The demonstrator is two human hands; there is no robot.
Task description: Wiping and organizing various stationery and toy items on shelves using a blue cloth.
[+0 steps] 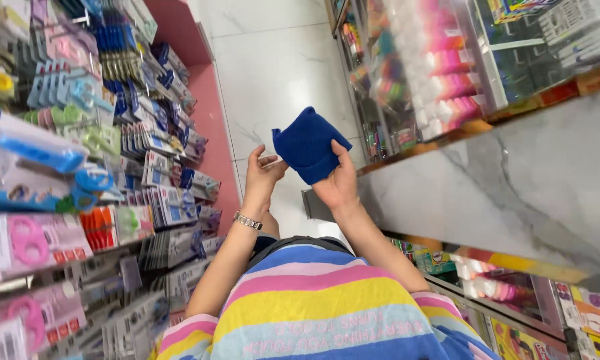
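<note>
Looking down an aisle, and both hands are up in front of the striped shirt (313, 300), working a folded dark-blue fabric piece (308, 145) held in mid-air above the pale glossy tiled floor (273, 67). The right hand (338, 183) has it: fingers closed on the cloth's lower right edge, thumb pressed up along the fabric, palm underneath. The left hand (262, 175) is just beside it, touching the cloth's left edge, fingers half curled and loosely parted, pinching only at the corner as far as can be seen; a silver metal link watch (248, 221) sits on that wrist. The blue fabric is tilted, its rounded upper corner pointing away from the body, and it hangs clear of everything, between the two shelving runs. To the right, the grey-veined marble-look counter (533, 180) runs alongside the right forearm, near but not touching, with clear bins of pink and white small goods (446, 73) behind it. To the left, a wall rack of carded packets (153, 173) fills the view, pink-handled scissors in blister packs (26, 243) nearest the camera, well apart from both hands
</note>
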